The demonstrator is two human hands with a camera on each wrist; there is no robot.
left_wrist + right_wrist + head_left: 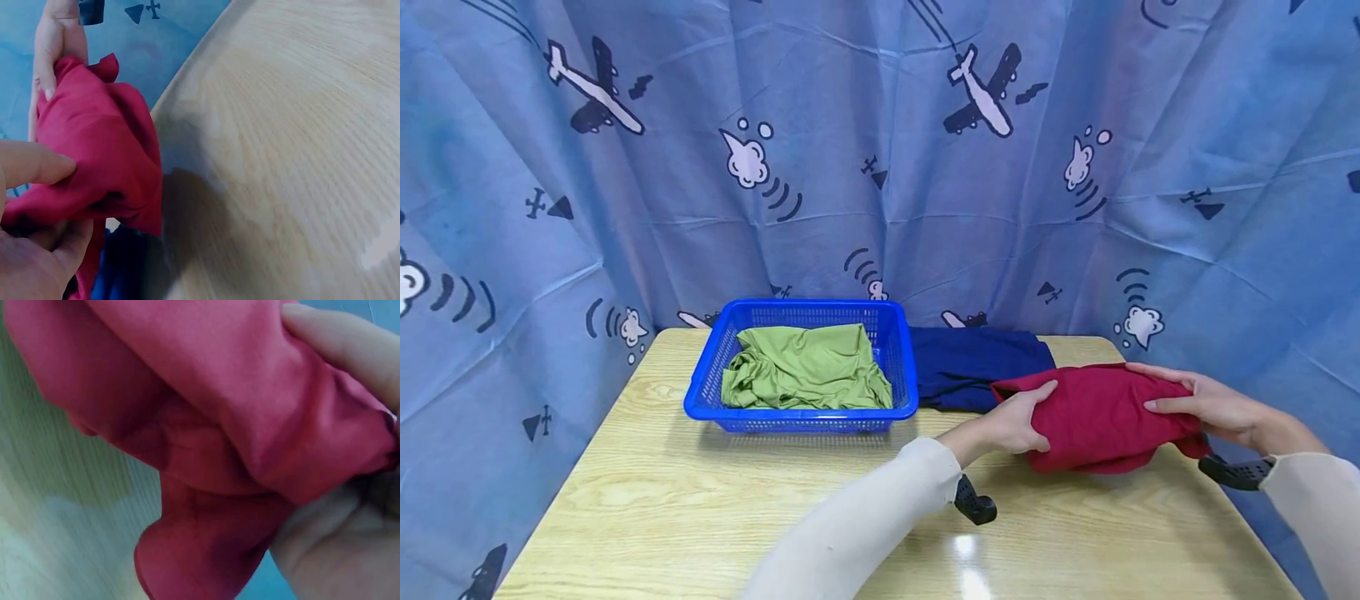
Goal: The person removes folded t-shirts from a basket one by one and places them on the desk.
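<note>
A folded red cloth garment is held up over the right part of the table, between both hands. My left hand grips its left end, thumb on top and fingers beneath, as the left wrist view also shows on the red fabric. At the opposite end my right hand holds the cloth with the thumb above it; in the right wrist view a loose flap of red fabric hangs below. Behind it lies a dark blue folded cloth, partly hidden by the red one.
Left of the dark blue cloth stands a blue plastic basket with a green cloth inside. The wooden table has a blue airplane-print curtain behind it and at both sides.
</note>
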